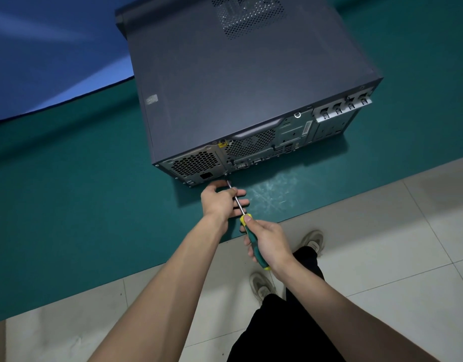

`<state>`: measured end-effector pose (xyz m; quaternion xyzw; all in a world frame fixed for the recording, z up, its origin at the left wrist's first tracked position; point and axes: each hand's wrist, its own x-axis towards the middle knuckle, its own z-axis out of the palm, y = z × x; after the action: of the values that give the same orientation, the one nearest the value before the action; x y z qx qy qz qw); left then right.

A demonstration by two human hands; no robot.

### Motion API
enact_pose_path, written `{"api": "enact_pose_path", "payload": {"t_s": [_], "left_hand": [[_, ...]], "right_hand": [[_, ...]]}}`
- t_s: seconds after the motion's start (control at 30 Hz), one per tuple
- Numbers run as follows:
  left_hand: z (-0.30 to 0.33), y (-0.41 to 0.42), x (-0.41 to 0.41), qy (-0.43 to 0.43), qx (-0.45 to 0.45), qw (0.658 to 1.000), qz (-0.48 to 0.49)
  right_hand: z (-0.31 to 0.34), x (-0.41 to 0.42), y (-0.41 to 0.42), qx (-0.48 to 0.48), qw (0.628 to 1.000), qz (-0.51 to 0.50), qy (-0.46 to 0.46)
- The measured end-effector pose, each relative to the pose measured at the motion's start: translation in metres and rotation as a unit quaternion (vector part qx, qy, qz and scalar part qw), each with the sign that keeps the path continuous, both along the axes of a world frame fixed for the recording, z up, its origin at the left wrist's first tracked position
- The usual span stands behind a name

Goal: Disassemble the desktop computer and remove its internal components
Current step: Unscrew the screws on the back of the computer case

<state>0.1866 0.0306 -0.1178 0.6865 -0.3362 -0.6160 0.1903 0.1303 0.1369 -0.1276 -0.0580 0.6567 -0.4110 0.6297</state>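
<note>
A dark grey desktop computer case (225, 82) lies on its side on a green mat (68, 192), its rear panel with vents and ports facing me. My right hand (270, 242) grips the green and yellow handle of a screwdriver (251, 237). The metal shaft runs up to a screw at the lower edge of the rear panel, beside the power supply grille (193, 163). My left hand (221, 199) holds the shaft between thumb and fingers, just in front of the case.
The green mat ends at a front edge close to my feet (261, 286), with pale floor tiles (381, 257) below. A blue sheet (42, 61) lies at the far left. Silver slot brackets (342, 108) stick out at the case's right rear.
</note>
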Motion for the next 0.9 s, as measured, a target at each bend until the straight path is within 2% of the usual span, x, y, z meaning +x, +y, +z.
{"api": "enact_pose_path", "payload": {"t_s": [0.4, 0.47, 0.57, 0.63, 0.7, 0.77, 0.83, 0.9], "left_hand": [[-0.001, 0.0, 0.0, -0.002, -0.005, 1.0, -0.005], [-0.001, -0.002, -0.001, -0.015, -0.007, 1.0, -0.009], [-0.001, -0.006, -0.004, -0.032, -0.009, 0.999, -0.005], [-0.001, -0.007, -0.004, -0.04, -0.01, 0.999, -0.005], [-0.002, -0.007, -0.004, -0.056, -0.013, 0.998, -0.01], [-0.005, -0.008, -0.005, -0.151, -0.055, 0.985, -0.063], [-0.006, -0.007, -0.006, -0.286, -0.101, 0.942, -0.141], [-0.005, -0.003, -0.005, -0.316, -0.094, 0.928, -0.171]], "right_hand": [[-0.003, 0.001, -0.001, 0.007, 1.0, -0.013, -0.024], [-0.004, 0.003, -0.002, 0.008, 0.996, -0.03, -0.079], [-0.005, 0.006, -0.003, 0.019, 0.976, -0.055, -0.21], [-0.005, 0.006, -0.003, 0.024, 0.967, -0.062, -0.245], [-0.005, 0.008, -0.004, 0.027, 0.978, -0.06, -0.197], [-0.005, 0.014, -0.007, 0.029, 0.999, -0.023, -0.04], [-0.004, 0.022, -0.011, 0.052, 0.991, 0.02, 0.125], [-0.002, 0.025, -0.011, 0.093, 0.969, 0.045, 0.224]]}}
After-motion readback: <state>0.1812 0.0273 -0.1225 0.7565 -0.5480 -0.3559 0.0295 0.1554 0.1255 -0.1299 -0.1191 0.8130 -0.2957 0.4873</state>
